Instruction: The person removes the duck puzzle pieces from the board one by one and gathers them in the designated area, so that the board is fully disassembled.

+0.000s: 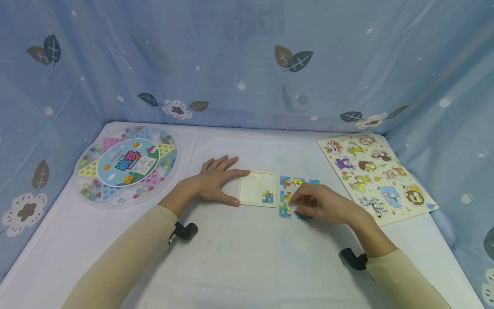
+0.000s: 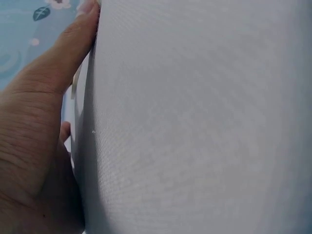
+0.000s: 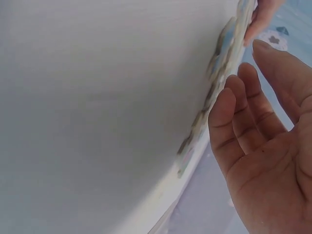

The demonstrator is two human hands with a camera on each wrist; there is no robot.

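A small square wooden puzzle tray (image 1: 252, 186) lies on the white table, with joined colourful jigsaw pieces (image 1: 267, 197) in its lower right corner. My left hand (image 1: 216, 182) spreads beside it, index fingertip and thumb right at the tray's left edge. Several loose jigsaw pieces (image 1: 284, 211) lie in rows to the right of the tray. Over these hovers my right hand (image 1: 328, 204), fingers loosely bent and covering some of them. The right wrist view shows a gap between its thumb and fingers (image 3: 223, 122), with nothing held, near the row of pieces (image 3: 222, 46).
A round clear-lidded Chinese checkers set (image 1: 127, 163) with coloured marbles sits at the left. At the right lies a wooden animal puzzle board (image 1: 372, 171). Blue patterned curtain (image 1: 239, 64) surrounds the white table (image 1: 231, 266) on the back and sides.
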